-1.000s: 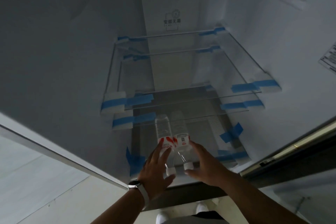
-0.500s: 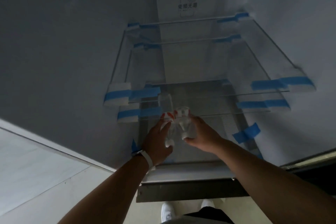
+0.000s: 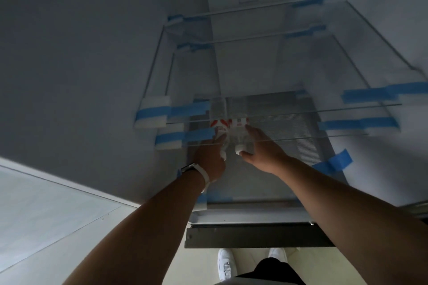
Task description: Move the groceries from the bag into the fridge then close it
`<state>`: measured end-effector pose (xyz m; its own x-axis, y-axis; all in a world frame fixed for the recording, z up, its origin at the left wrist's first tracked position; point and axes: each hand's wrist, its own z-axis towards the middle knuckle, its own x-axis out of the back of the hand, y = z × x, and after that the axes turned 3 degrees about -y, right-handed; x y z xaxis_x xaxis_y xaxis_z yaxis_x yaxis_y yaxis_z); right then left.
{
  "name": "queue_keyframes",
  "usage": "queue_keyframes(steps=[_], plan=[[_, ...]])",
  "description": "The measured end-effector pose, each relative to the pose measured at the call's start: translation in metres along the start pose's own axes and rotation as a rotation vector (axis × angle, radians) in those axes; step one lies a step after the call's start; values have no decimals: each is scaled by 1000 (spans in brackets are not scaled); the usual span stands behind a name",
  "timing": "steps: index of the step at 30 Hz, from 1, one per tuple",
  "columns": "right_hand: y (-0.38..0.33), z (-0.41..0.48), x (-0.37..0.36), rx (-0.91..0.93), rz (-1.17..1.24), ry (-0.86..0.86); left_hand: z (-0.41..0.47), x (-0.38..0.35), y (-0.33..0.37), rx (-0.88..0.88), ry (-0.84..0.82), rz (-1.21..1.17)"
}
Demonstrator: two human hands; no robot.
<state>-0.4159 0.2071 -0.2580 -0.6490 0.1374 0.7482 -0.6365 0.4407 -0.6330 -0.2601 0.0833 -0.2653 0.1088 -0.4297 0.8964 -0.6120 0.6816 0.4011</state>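
Two clear plastic water bottles with red-and-white labels lie side by side, caps toward me, inside the open fridge (image 3: 254, 206) under its glass shelves. My left hand (image 3: 209, 157) wraps the left bottle (image 3: 218, 126). The right bottle (image 3: 238, 133) is held by my right hand (image 3: 260, 148), thumb near its white cap. Both arms reach into the lower compartment. The bottles' far ends show through the glass. No bag is in view.
Two glass shelves (image 3: 289, 109) taped with blue tape and white foam blocks (image 3: 151, 111) sit above the bottles. The white fridge wall (image 3: 92, 53) rises at left. A dark lower front panel (image 3: 254, 237) and my white shoes (image 3: 225, 266) lie below.
Both hands have pushed the two bottles deeper into the fridge, under the glass shelves. The view has shifted closer and lower into the fridge.
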Motion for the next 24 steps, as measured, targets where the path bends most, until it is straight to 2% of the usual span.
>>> queue_keyframes(steps=[9, 13, 22, 24], plan=[[-3, -20, 10, 34, -90, 48, -17, 10, 14, 27, 42, -58], [-10, -41, 17, 58, -166, 72, -32, 16, 23, -45, 87, -93], [-45, -108, 33, 108, -423, 77, -95, 26, 33, -257, 209, 9], [-54, -121, 34, 131, -446, 86, -111, 31, 35, -282, 185, 27]])
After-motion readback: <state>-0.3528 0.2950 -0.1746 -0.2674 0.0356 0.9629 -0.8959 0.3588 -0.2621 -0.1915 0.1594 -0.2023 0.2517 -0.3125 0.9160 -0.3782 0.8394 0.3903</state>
